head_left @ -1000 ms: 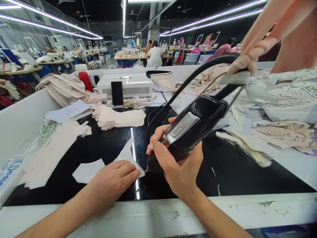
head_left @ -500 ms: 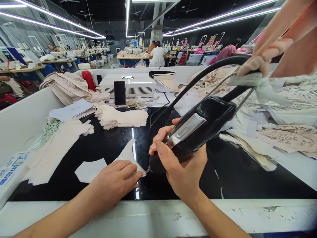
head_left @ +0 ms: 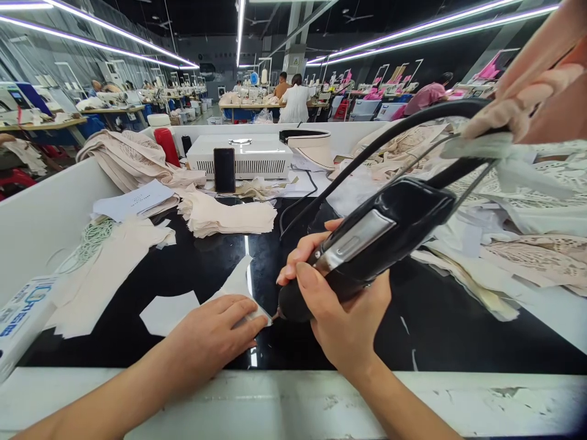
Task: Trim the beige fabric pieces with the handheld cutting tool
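On the glossy black work surface [head_left: 151, 351], my left hand [head_left: 222, 330] lies over a small off-white cut piece [head_left: 238, 281], its fingers resting on it and pressing it down. Part of that piece is hidden beneath the palm. My right hand [head_left: 343, 318] is wrapped round a black corded hand tool [head_left: 371, 238] with a silver lever along its side, held tilted. The tool's narrow tip touches or nearly touches the piece's right corner, close to my left fingertips. Left of my hand lies a white angular piece [head_left: 167, 311].
Stacked cream fabric pieces [head_left: 229, 214] lie behind my hands, near a phone [head_left: 224, 170] and a white vented box [head_left: 263, 156]. Twisted cloth [head_left: 518, 116] ties up the tool's cable at the upper right. Lace fabric [head_left: 536, 256] is heaped right; a white carton [head_left: 27, 318] stands left.
The tool and my right hand have shifted slightly right in the picture, and the tool's rear end leans further right. My left hand stays on the off-white piece.
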Tool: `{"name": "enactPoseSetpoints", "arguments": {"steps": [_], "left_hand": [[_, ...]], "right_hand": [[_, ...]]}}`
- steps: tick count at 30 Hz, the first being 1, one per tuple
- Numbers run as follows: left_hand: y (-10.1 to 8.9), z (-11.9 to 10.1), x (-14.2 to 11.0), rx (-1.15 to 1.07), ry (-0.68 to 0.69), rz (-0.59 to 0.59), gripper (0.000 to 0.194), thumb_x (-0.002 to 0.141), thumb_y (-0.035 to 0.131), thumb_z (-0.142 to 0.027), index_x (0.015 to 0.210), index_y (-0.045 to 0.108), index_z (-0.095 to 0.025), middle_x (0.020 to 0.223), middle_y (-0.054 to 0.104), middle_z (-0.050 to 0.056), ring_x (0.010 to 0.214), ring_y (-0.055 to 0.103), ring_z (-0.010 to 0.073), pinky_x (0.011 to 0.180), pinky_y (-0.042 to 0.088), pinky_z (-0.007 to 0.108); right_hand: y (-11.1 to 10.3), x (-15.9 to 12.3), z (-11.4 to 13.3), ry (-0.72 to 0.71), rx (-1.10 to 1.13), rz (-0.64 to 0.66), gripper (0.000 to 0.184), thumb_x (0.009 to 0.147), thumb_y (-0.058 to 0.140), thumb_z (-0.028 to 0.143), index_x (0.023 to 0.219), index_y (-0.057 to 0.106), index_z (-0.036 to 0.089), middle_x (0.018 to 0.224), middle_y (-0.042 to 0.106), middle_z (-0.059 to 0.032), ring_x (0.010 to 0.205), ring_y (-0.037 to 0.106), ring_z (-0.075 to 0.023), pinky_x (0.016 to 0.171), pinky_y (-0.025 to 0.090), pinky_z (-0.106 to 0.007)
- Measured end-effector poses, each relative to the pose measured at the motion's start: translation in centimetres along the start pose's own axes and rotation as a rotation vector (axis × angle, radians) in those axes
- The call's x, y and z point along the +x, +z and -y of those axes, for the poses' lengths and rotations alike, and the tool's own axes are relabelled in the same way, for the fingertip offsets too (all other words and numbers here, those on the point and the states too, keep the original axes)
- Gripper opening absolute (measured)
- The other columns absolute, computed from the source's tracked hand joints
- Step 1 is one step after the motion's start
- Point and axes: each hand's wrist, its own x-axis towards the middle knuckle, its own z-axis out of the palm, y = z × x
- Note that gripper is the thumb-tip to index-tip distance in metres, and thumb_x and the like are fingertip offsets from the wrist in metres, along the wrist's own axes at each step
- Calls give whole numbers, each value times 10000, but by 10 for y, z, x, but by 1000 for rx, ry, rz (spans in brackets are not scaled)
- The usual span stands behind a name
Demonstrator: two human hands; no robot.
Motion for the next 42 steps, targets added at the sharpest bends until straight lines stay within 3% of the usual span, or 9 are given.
{"name": "enactPoseSetpoints", "arguments": {"steps": [7, 14, 18, 33, 42], "left_hand": [[-3, -3, -1, -62, -60, 56, 321, 1046, 507, -158, 1364, 547, -176, 1248, 636, 151, 1105, 671, 284, 903, 629, 422], [-5, -6, -1, -114, -84, 36, 325, 1050, 484, -141, 1361, 575, -171, 1267, 619, 162, 1102, 659, 278, 910, 629, 417], [-5, -7, -1, -119, -101, 19, 330, 1061, 455, -145, 1358, 594, -183, 1279, 607, 169, 1105, 651, 279, 901, 633, 417], [-8, -8, 3, -110, -125, 4, 338, 1006, 589, -145, 1334, 642, -206, 1259, 604, 167, 1144, 638, 301, 920, 626, 439], [-11, -9, 4, -106, -150, 28, 372, 968, 658, -148, 1330, 651, -230, 1265, 575, 172, 1172, 614, 333, 947, 613, 507]], "right_hand": [[0, 0, -2, -16, 1, 13, 374, 780, 797, 149, 1042, 567, 284, 776, 683, 58, 588, 648, -124, 558, 625, -263], [-1, 3, -2, 31, 1, -19, 363, 781, 826, 245, 1019, 556, 289, 766, 664, 63, 559, 631, -131, 513, 593, -275], [3, 9, -4, 33, 27, -51, 395, 775, 832, 238, 1056, 560, 290, 766, 670, 74, 541, 639, -125, 505, 578, -273], [9, 10, -13, 34, 7, -41, 351, 739, 798, 198, 976, 556, 290, 738, 667, 87, 535, 621, -113, 508, 582, -257], [13, 14, -17, 44, 7, -54, 363, 748, 762, 144, 1005, 549, 288, 755, 667, 97, 532, 621, -104, 501, 562, -264]]}}
